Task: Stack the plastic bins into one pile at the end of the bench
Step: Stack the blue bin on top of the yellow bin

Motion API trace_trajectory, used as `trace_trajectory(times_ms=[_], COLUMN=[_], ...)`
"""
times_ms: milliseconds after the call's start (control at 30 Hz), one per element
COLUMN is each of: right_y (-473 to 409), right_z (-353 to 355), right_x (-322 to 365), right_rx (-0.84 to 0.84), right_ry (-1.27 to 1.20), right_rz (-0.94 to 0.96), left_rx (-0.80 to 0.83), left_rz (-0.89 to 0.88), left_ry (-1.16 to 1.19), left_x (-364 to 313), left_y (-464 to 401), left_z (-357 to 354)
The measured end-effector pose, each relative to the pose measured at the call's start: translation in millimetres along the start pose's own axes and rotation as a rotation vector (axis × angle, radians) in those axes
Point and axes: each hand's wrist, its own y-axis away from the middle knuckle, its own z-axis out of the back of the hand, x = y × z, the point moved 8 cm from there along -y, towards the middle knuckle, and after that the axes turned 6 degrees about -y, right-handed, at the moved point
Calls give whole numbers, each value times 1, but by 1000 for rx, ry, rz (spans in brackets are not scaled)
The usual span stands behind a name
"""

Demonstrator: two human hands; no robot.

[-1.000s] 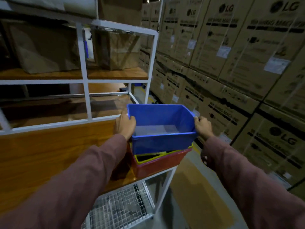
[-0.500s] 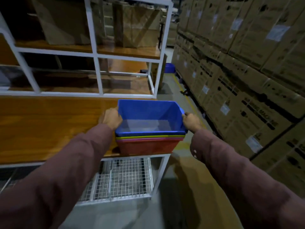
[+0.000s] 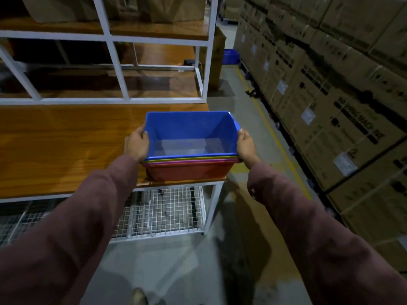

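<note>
A blue plastic bin (image 3: 189, 130) sits nested on top of a pile at the right end of the wooden bench (image 3: 66, 150). Under its rim show thin yellow and pink rims, and a red bin (image 3: 189, 171) forms the bottom. My left hand (image 3: 136, 143) grips the pile's left rim. My right hand (image 3: 246, 145) grips the right rim. The blue bin is empty inside.
A white metal shelf frame (image 3: 204, 62) rises behind the bench, with cardboard boxes on its upper shelf. A wire mesh shelf (image 3: 163, 214) lies under the bench. Stacked cartons (image 3: 330, 95) wall the aisle on the right. Another blue bin (image 3: 230, 56) stands on the floor far down the aisle.
The blue bin has gone down from a tilted perch into the pile and now sits level and fully nested. The view has pulled back and tipped down.
</note>
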Motion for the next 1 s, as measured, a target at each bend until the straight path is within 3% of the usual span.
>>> trace_trajectory(times_ms=[1002], right_y=[-5], right_z=[2], right_x=[-5], right_rx=[30], right_ry=[45], right_rz=[3], left_rx=[24], left_rz=[62], left_ry=[150], left_x=[0], left_y=[16], left_z=[-2])
